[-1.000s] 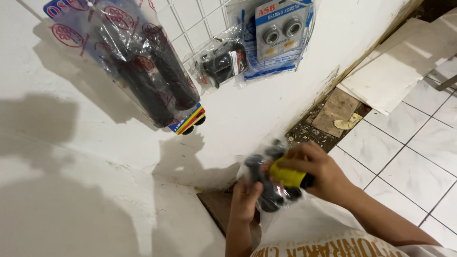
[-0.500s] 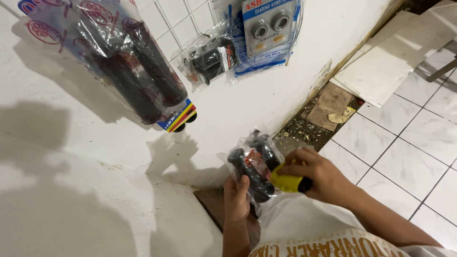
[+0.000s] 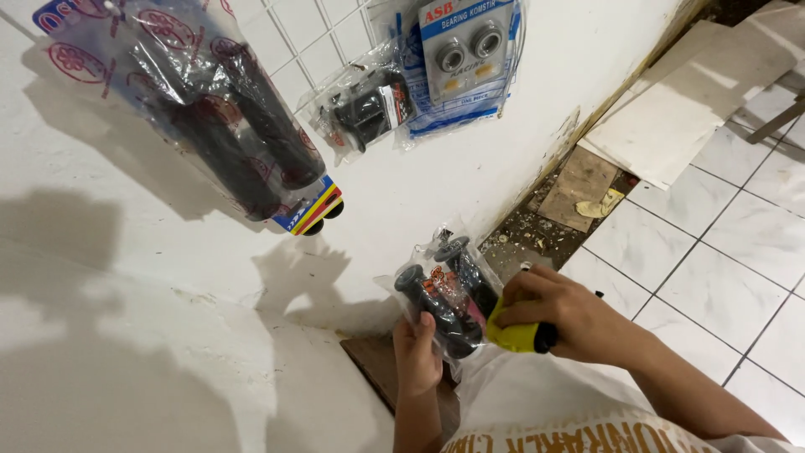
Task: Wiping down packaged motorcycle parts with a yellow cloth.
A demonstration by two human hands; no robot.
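Observation:
My left hand (image 3: 418,352) grips the lower end of a clear plastic pack of black handlebar grips (image 3: 446,295), holding it upright in front of the white wall. My right hand (image 3: 563,312) is closed around a yellow-and-black handle (image 3: 516,335) of a tool, pressed against the pack's right side. The tool's working end is hidden behind the pack and my fingers.
On a white wire grid on the wall (image 3: 101,277) hang a large pack of black grips (image 3: 222,126), a smaller pack of grips (image 3: 369,109) and a blue card with two bearings (image 3: 465,50). Loose tiles (image 3: 671,117), cardboard (image 3: 579,189) and rubble lie along the wall base on the tiled floor (image 3: 721,277).
The view has shifted slightly, so the hanging packs sit a little lower and further right in the frame. Both hands keep hold of the pack and the tool, with the pack raised a little.

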